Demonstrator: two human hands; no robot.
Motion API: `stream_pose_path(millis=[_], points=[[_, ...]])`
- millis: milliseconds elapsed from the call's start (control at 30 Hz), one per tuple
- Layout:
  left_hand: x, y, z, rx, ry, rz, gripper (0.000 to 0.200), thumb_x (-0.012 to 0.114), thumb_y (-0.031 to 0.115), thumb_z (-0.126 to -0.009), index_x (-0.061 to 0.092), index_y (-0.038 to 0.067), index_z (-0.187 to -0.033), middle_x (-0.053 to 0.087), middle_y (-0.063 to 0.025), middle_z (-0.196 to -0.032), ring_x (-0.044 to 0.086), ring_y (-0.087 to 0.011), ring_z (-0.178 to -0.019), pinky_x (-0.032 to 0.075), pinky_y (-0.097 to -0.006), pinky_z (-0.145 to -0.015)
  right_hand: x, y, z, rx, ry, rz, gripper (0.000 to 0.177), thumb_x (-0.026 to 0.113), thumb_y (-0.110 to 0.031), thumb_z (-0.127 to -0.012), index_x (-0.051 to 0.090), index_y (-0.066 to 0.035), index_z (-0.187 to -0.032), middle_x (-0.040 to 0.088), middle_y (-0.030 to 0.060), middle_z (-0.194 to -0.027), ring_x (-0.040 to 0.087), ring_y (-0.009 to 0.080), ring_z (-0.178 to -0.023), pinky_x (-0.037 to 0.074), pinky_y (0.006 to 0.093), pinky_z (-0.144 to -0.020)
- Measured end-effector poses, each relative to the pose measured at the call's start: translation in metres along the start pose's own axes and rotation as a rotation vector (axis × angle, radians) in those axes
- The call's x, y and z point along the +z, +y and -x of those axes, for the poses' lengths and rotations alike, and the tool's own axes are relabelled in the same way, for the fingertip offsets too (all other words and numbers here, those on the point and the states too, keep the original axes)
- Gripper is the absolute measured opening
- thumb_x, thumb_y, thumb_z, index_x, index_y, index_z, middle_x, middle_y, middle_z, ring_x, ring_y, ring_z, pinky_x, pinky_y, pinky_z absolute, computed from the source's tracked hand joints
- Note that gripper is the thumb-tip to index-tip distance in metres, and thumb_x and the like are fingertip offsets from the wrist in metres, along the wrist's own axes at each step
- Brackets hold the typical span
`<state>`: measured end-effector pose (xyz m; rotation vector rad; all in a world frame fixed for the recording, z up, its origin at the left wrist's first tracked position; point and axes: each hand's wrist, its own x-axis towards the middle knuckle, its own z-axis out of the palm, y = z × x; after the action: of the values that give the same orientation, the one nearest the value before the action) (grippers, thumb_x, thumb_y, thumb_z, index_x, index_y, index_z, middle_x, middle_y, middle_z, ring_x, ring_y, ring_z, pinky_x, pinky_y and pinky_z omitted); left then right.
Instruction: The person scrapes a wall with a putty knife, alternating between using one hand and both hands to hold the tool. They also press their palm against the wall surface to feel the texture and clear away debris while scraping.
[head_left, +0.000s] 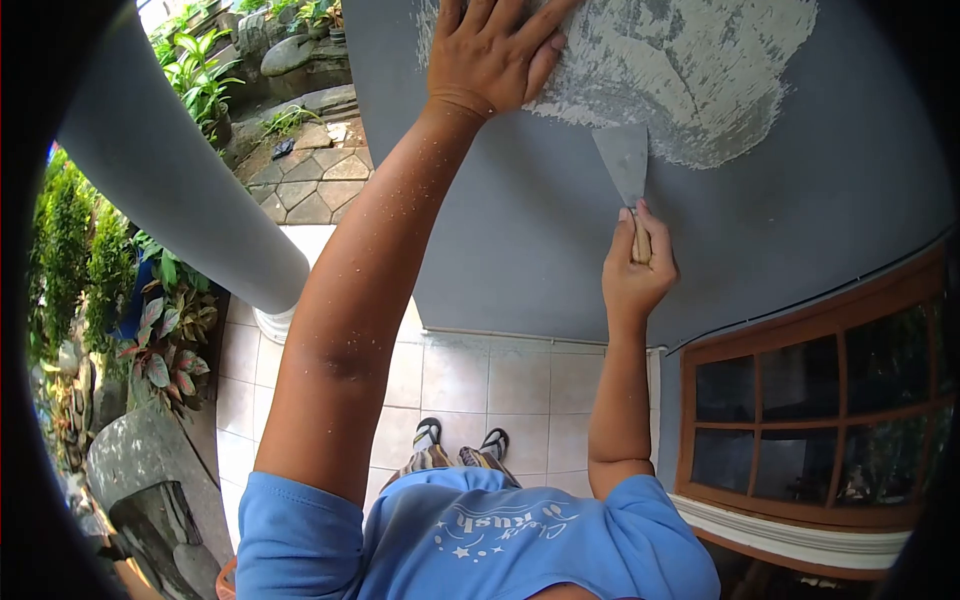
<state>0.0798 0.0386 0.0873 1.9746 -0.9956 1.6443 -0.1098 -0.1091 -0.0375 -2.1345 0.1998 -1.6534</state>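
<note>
My right hand [643, 265] is closed around the wooden handle of a putty knife [625, 160]. Its flat metal blade points up and meets the lower edge of a rough, pale scraped patch [700, 60] on the grey wall [520, 230]. My left hand [490, 55] lies flat with fingers spread against the wall, at the left side of that patch; its fingertips run out of the top of the view. Pale specks dot my left forearm.
A round grey pillar [190, 170] stands at the left, with garden plants [155, 350] beyond it. A brown-framed window [820, 400] is set at the lower right. Light floor tiles [455, 375] lie under my sandalled feet.
</note>
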Motion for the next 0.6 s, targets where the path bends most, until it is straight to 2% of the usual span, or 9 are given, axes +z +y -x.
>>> stream_pose_path(millis=[100, 200, 300, 400, 533, 600], points=[[-0.001, -0.001, -0.001, 0.011, -0.011, -0.015, 0.054, 0.046, 0.033, -0.093, 0.047, 0.023, -0.146, 0.035, -0.0126, -0.156, 0.029, -0.0357, -0.146, 0.015, -0.0551, -0.117, -0.011, 0.019, 0.002, 0.368, 0.221, -0.272, 0.012, 0.067, 0.0, -0.09, 0.066, 0.003, -0.101, 0.072, 0.015, -0.096, 0.07, 0.0151, -0.083, 0.056, 0.0271, -0.068], [0.003, 0.0, -0.001, 0.016, 0.021, -0.043, 0.054, 0.046, 0.032, -0.093, 0.048, 0.023, -0.146, 0.034, -0.0132, -0.157, 0.029, -0.036, -0.146, 0.015, -0.0552, -0.117, -0.013, 0.02, -0.019, 0.374, 0.266, -0.228, 0.011, 0.064, 0.0, -0.093, 0.064, 0.005, -0.103, 0.071, 0.0154, -0.101, 0.067, 0.0124, -0.088, 0.055, 0.0252, -0.071], [0.001, 0.001, 0.0, 0.007, -0.005, -0.024, 0.053, 0.046, 0.032, -0.093, 0.048, 0.023, -0.146, 0.035, -0.0132, -0.157, 0.029, -0.0365, -0.146, 0.015, -0.0551, -0.118, 0.006, 0.002, -0.028, 0.21, 0.185, -0.224, 0.011, 0.065, 0.001, -0.091, 0.065, 0.006, -0.101, 0.071, 0.0166, -0.099, 0.069, 0.0147, -0.086, 0.055, 0.0252, -0.072], [0.001, 0.001, -0.001, 0.006, -0.022, -0.003, 0.053, 0.046, 0.033, -0.093, 0.048, 0.024, -0.146, 0.035, -0.0122, -0.157, 0.029, -0.0362, -0.146, 0.016, -0.0551, -0.118, -0.001, 0.024, 0.016, 0.213, 0.1, -0.011, 0.012, 0.066, 0.0, -0.091, 0.064, 0.006, -0.101, 0.071, 0.0176, -0.098, 0.07, 0.0167, -0.086, 0.056, 0.0273, -0.073], [0.003, -0.002, -0.003, 0.014, 0.032, -0.017, 0.054, 0.047, 0.033, -0.092, 0.048, 0.026, -0.146, 0.035, -0.011, -0.157, 0.029, -0.0353, -0.146, 0.017, -0.055, -0.117, 0.005, 0.028, 0.017, 0.18, 0.203, -0.012, 0.013, 0.066, 0.001, -0.089, 0.064, 0.007, -0.101, 0.071, 0.0175, -0.097, 0.07, 0.0189, -0.087, 0.058, 0.0295, -0.075], [0.0, -0.001, -0.002, -0.001, -0.02, -0.02, 0.053, 0.045, 0.033, -0.093, 0.047, 0.025, -0.146, 0.035, -0.0113, -0.157, 0.029, -0.0347, -0.146, 0.015, -0.0542, -0.118, 0.009, 0.025, -0.007, 0.135, 0.246, -0.041, 0.013, 0.065, 0.003, -0.089, 0.064, 0.006, -0.101, 0.07, 0.0167, -0.097, 0.07, 0.0198, -0.089, 0.059, 0.0297, -0.078]])
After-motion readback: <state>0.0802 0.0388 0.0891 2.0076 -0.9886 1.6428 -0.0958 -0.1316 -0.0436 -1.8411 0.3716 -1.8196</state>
